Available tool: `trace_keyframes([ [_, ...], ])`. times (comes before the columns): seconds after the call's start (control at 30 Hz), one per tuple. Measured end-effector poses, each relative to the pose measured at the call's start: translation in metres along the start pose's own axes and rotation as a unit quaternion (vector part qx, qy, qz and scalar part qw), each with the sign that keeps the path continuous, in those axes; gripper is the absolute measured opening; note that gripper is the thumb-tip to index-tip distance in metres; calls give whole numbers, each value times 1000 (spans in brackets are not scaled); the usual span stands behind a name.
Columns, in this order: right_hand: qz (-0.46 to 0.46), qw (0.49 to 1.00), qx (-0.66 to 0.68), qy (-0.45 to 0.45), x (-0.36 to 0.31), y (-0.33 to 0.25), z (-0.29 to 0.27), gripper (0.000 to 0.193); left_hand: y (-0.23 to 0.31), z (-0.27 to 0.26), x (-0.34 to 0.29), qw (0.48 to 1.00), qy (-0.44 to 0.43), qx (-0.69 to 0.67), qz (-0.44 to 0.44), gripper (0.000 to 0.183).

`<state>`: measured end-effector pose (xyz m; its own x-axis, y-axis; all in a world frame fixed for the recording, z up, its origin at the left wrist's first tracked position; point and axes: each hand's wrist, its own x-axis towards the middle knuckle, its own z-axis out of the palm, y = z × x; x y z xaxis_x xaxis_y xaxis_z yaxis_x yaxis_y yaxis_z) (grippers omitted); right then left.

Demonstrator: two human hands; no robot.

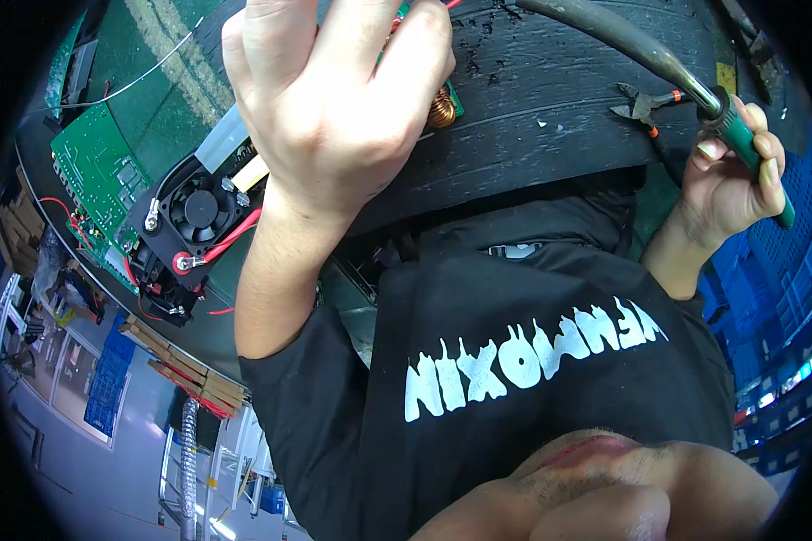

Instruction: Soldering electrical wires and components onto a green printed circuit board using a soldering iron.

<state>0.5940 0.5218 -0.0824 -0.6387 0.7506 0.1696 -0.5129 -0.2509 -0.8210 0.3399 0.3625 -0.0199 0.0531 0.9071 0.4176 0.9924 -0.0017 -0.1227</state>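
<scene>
My right fingers (770,173) are curled closed around a green-handled soldering iron (663,65), whose shaft runs out past the top of view. My left hand (338,113) bends over a small green board (458,99), in from the desk's (532,153) front edge; its fingertips are hidden, so I cannot tell whether they grip. I judge the work partway: a copper coil (441,108) sits at the board's edge, but which joints are done or left, I can't see. Cutters (642,106) lie farther right, near the desk's front edge.
</scene>
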Motion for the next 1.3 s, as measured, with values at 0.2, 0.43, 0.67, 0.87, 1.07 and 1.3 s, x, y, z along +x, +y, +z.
trace_keyframes([
  [0.2,6,1000,-25,-12,0,1,-2,35,1,0,1,999,-23,33,10,18],
  [0.43,2,999,-45,-22,1,0,-4,35,1,-1,1,999,-7,39,0,17],
  [0.67,0,998,-45,-36,3,0,-3,35,1,1,1,999,-9,45,2,16],
  [0.87,-9,998,-50,-46,2,0,-4,35,2,0,3,999,-12,52,8,16],
  [1.07,-15,996,-59,-60,2,-1,-5,35,3,0,4,998,-15,57,13,16],
  [1.3,-20,997,-53,-48,-1,0,-7,35,4,0,3,998,-18,64,18,15],
])
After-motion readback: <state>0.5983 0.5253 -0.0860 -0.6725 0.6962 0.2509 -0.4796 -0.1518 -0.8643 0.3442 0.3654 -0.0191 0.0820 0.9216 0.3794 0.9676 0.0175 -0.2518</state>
